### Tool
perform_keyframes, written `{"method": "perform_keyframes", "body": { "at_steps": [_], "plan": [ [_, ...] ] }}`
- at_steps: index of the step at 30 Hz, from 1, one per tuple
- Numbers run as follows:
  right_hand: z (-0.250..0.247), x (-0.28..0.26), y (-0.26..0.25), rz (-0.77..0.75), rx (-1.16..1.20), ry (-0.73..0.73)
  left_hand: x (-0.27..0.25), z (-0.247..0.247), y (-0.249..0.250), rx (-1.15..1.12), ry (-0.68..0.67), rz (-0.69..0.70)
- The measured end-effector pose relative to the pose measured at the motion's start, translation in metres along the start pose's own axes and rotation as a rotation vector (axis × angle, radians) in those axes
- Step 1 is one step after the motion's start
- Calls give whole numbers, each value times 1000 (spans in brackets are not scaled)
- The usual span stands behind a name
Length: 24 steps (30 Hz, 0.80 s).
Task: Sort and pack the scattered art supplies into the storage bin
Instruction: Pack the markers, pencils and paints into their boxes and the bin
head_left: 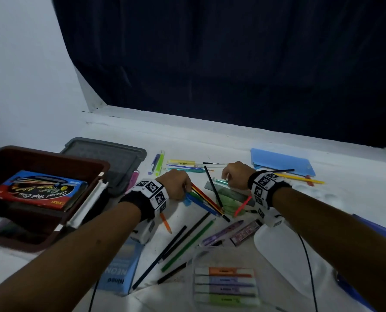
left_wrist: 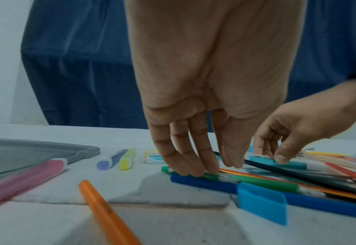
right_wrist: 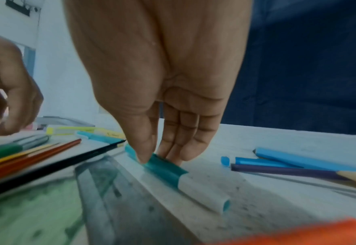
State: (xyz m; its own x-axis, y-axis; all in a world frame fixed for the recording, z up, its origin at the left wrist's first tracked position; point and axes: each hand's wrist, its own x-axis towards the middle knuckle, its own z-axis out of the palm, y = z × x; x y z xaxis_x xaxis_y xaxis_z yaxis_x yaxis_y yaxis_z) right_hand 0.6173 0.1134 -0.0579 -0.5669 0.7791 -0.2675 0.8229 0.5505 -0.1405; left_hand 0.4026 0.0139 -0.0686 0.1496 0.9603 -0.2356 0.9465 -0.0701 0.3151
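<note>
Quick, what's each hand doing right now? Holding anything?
Left hand: fingers and thumb pinching the green pen in the pile.
Right hand: thumb and fingers pinching the teal marker on the table.

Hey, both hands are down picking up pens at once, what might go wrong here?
The left hand pinches a green pen lying under a black pencil; lifting may scatter that pile. The right hand pinches only the teal cap of a white marker, so the cap might pull off.
</note>
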Motion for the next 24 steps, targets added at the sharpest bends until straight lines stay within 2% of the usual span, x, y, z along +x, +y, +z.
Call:
{"method": "perform_keyframes", "body": {
  "at_steps": [3, 8, 13, 18, 24],
  "plan": [
    [-3, 10, 2, 11, 84, 51, 9, -5, -9, -14, 81, -53],
    [-13, 20, -2, -22, 246, 151, 26, -18, -20, 4, 102, -166],
    [-8, 22, -5, -57, 338, 149, 56, -29, -26, 110, 164, -228],
    [-6, 16, 7, -91, 395, 162, 76, -29, -30, 218, 119, -328],
    [-13, -3, 24, -114, 378, 260, 80, -27, -29, 215, 139, -340]
  ]
}}
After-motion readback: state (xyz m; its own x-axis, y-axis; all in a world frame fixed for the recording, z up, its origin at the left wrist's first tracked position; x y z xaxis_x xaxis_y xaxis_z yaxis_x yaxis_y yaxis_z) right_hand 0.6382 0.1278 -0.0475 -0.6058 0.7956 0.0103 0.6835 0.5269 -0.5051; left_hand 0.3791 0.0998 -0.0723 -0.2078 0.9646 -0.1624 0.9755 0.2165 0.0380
